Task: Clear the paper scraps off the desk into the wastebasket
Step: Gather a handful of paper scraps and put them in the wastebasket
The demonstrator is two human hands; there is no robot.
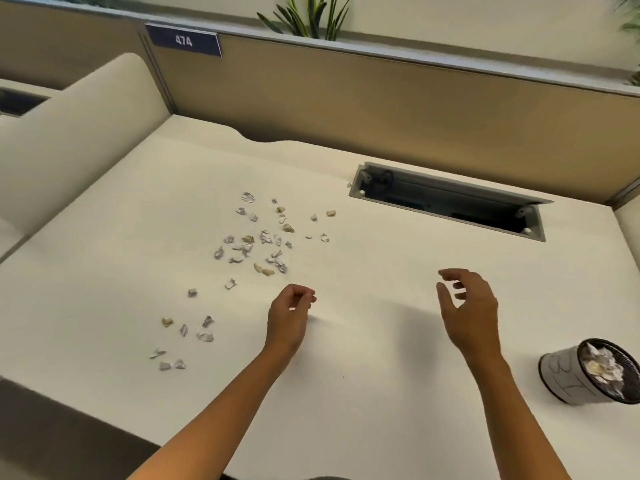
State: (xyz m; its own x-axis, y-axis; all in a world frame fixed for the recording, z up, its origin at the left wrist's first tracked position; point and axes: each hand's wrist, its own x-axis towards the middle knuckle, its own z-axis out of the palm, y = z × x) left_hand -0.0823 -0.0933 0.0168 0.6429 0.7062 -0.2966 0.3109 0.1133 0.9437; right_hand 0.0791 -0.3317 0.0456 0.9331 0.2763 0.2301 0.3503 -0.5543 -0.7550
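scraps of crumpled white and tan paper (258,242) lie scattered over the cream desk top (346,393), left of centre; left hand (290,311) hovers just beside them, fingers curled, nothing visibly held; right hand (467,306) hangs loosely spread, empty; small black-rimmed mesh wastebasket (568,374) stands at far right, holding scraps; grey cable tray slot (446,200) sits behind.

A cream desk (346,393) is seen, with paper scraps (258,237) scattered over its left-middle and a smaller bunch nearer the front-left edge. A small wastebasket (568,375), stuffed with crumpled paper, is stood at the right. A cable tray (446,200) is sunk in toward the back.
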